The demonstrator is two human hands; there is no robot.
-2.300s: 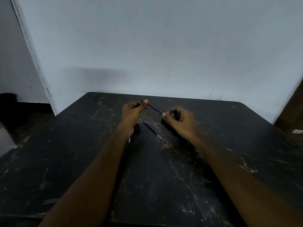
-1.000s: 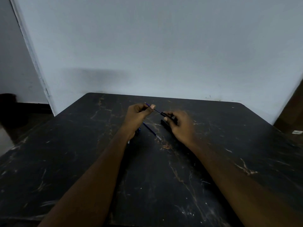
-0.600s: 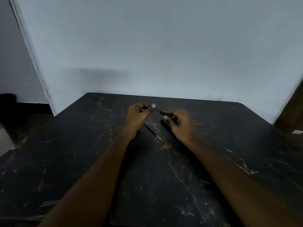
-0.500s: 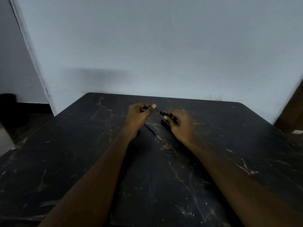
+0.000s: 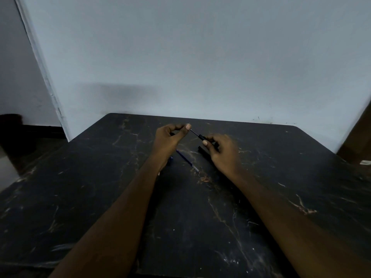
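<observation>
On my head camera, both hands are up over the far middle of the dark marbled table [image 5: 80, 197], close together but not touching. My left hand [image 5: 170, 139] has its fingers curled, and the thumb and forefinger pinch the far end of a thin ink refill [image 5: 193, 132]. My right hand [image 5: 220, 151] is clamped on a black pen barrel [image 5: 201, 137], held between the thumb and curled fingers. Most of the barrel is hidden inside the grip.

The ink refill bridges the gap between the two hands just above the tabletop. Its long axis runs on a diagonal, with the far end up and to the left at my left thumb. The near end is down and to the right, where it meets the mouth of the pen barrel. I cannot tell how far the refill sits inside.

A second refill [image 5: 186, 160], blue, lies flat on the table below the hands, on nearly the same diagonal. Its pale tip points toward me and to the right. A black pen part [image 5: 201, 149] rests on the table, partly hidden under my right hand. A plain pale wall [image 5: 200, 57] stands behind the table.
</observation>
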